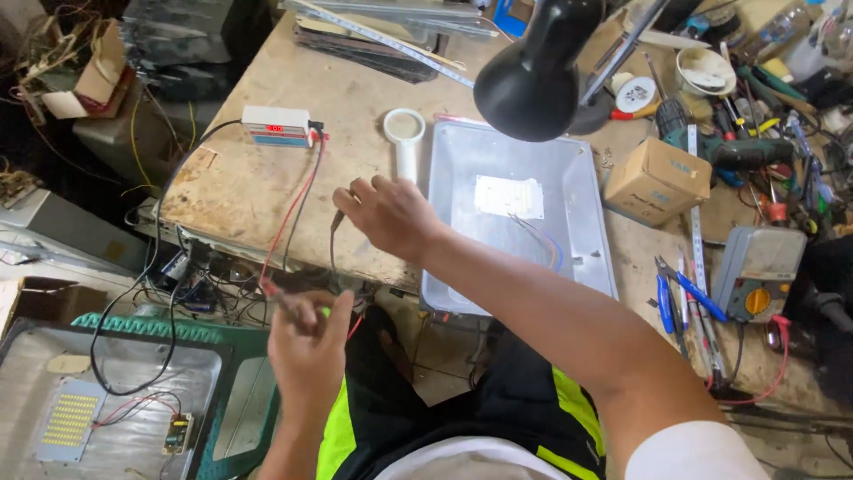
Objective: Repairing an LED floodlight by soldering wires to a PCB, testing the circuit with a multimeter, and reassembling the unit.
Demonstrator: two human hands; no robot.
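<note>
My left hand (pixel 308 348) pinches the red probe (pixel 283 300) below the bench edge. Right hand (pixel 391 213) fingers clamp the black probe (pixel 337 222) on the bench (pixel 240 178). Best keep tips apart, leads untangled, before reaching the metal tray (pixel 577 222); tester box (pixel 277 125) sits beyond.

tester box (pixel 276 125) white, red display, blue band | leads (pixel 298 200) red and black | magnifier (pixel 404 133) white | tray (pixel 582 222) silver-grey, white panel (pixel 508 196) inside | lamp shade (pixel 533 84) black | carton (pixel 656 180) tan | pliers (pixel 665 298) blue-handled | multimeter (pixel 757 271) grey, yellow dial | bench (pixel 240 182) mottled tan | trousers (pixel 498 409) black, neon-yellow stripes
</note>
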